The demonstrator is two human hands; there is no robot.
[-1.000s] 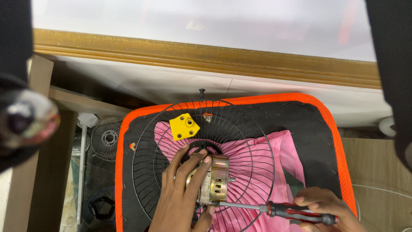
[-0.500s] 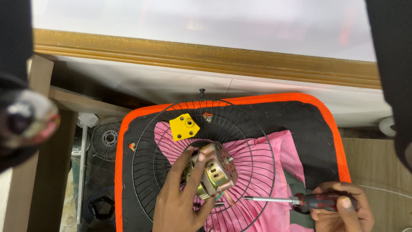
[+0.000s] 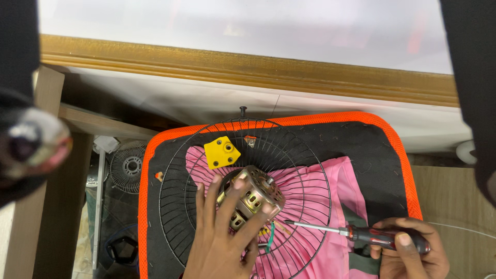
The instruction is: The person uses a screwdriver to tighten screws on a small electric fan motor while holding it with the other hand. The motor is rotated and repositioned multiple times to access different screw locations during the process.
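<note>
1. My left hand (image 3: pixel 219 243) is spread over the brass-coloured fan motor (image 3: pixel 251 199), fingers wrapped round its near side, so the motor is held tilted up off the centre of the wire fan guard (image 3: pixel 206 150). I judge this grip keeps it steady and turns its side toward me.

2. My right hand (image 3: pixel 408 253) is closed round the red and black handle of a screwdriver (image 3: pixel 356 233). The shaft lies nearly flat, its tip pointing left and stopping just beside the motor's lower right side. Whether the tip touches metal, I cannot tell.

3. A green wire (image 3: pixel 270 236) and a paler one trail from under the motor, close to the screwdriver tip.

4. The guard lies flat with its ribs fanning out, and it acts as a cradle for the motor at its hub.

5. A yellow plastic block (image 3: pixel 222 153) with 3 small holes rests on the guard's far left part, well apart from both hands.

6. A pink cloth (image 3: pixel 336 196) lies under the guard, and under that a black mat with an orange border (image 3: pixel 382 150). I judge the soft layers keep small parts from rolling off.

7. The mat sits on a wooden table (image 3: pixel 449 186), whose bare top shows at the right.

8. Beyond the mat runs a golden wooden moulding (image 3: pixel 248 70) below a pale wall.

9. Down at the left, another small fan guard (image 3: pixel 128 166) lies on the floor among dark clutter.
</note>
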